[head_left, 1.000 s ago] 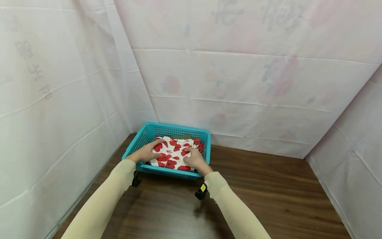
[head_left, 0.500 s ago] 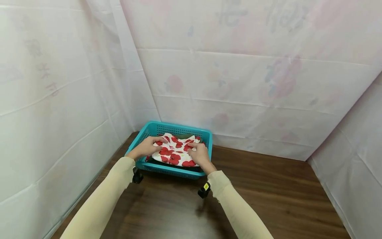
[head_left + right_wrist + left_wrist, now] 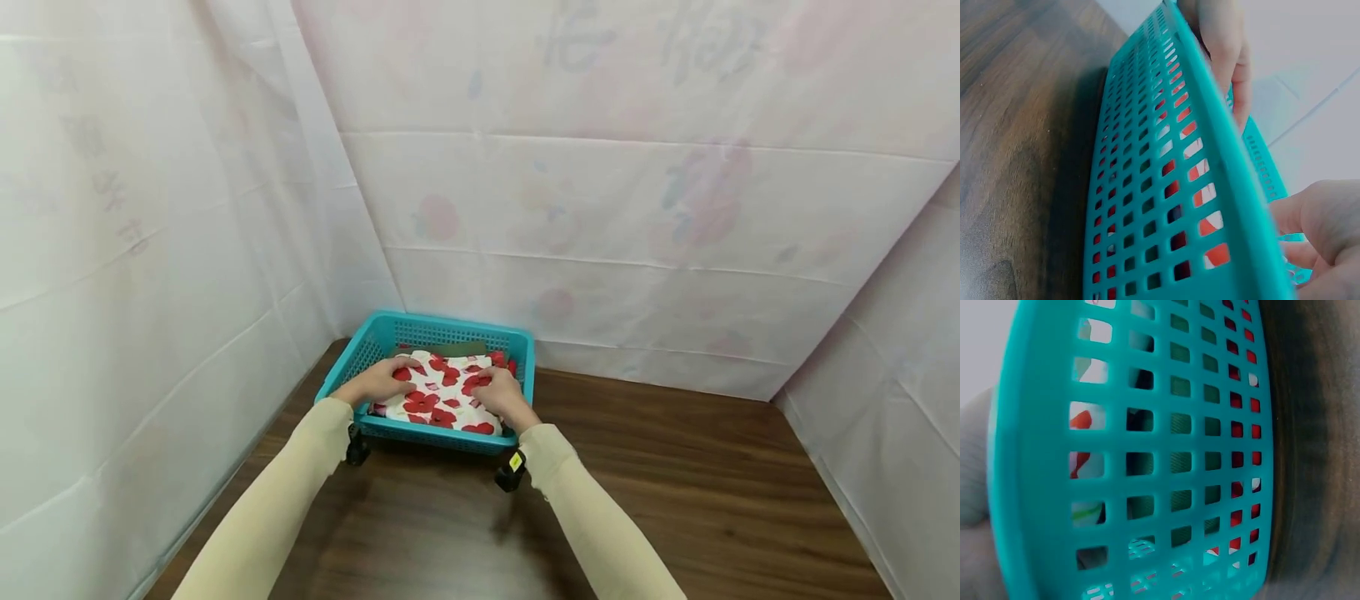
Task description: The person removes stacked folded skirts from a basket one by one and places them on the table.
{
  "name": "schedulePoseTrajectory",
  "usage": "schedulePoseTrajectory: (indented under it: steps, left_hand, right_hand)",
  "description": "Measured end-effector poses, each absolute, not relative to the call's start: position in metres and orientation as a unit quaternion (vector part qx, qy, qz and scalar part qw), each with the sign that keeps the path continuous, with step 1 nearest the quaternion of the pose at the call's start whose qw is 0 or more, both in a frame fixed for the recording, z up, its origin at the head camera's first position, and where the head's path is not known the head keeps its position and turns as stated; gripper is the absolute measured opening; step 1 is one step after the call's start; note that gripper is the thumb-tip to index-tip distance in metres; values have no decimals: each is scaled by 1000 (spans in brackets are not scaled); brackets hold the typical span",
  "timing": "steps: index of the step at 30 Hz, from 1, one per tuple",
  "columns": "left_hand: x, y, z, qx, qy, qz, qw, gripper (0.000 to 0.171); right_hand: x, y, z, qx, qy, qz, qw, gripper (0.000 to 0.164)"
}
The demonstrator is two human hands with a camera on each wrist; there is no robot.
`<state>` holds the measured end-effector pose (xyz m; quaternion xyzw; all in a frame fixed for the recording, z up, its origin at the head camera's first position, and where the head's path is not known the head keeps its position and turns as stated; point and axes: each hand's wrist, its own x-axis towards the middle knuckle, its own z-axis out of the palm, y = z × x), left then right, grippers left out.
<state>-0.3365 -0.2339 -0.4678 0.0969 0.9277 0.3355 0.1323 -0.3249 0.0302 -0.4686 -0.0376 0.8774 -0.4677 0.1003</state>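
Observation:
A folded white garment with red flowers (image 3: pixel 441 390) lies on top of other folded cloth in a turquoise plastic basket (image 3: pixel 430 436). My left hand (image 3: pixel 377 382) grips its left side, thumb and fingers spread over the fabric. On the right side, my right hand (image 3: pixel 505 397) holds it the same way. The right wrist view has both my left hand (image 3: pixel 1225 47) and my right hand (image 3: pixel 1329 234) reaching over the basket rim; their fingertips are partly hidden behind it. Through the holes in the left wrist view, green cloth (image 3: pixel 1180 461) and red cloth (image 3: pixel 1237 429) show in layers.
The basket stands on a dark wooden table (image 3: pixel 675 475), close to the back left corner. White printed sheets (image 3: pixel 600 208) hang behind and at both sides. Olive-green cloth (image 3: pixel 459 349) sticks out behind the flowered garment.
Half a second ago the flowered garment was raised and bunched between my hands. It now lies lower and flatter in the basket, with both hands lowered along with it.

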Motion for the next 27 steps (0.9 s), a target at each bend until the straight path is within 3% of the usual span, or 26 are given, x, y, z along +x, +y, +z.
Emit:
schedulePoseTrajectory:
  steps: [5, 10, 16, 27]
  left_hand:
    - [-341, -230, -475, 71, 929, 337, 134, 67]
    - [-343, -227, -474, 73, 931, 347, 90, 64]
    - [-342, -227, -465, 83, 927, 362, 52, 61]
    - [-341, -214, -441, 106, 915, 390, -1, 66]
  right_hand:
    - [-327, 26, -478, -28, 891, -443, 95, 55]
    - [-330, 24, -478, -37, 887, -457, 60, 59]
    - [-333, 27, -466, -70, 883, -463, 25, 58]
    - [-336, 49, -430, -85, 880, -468, 17, 58]
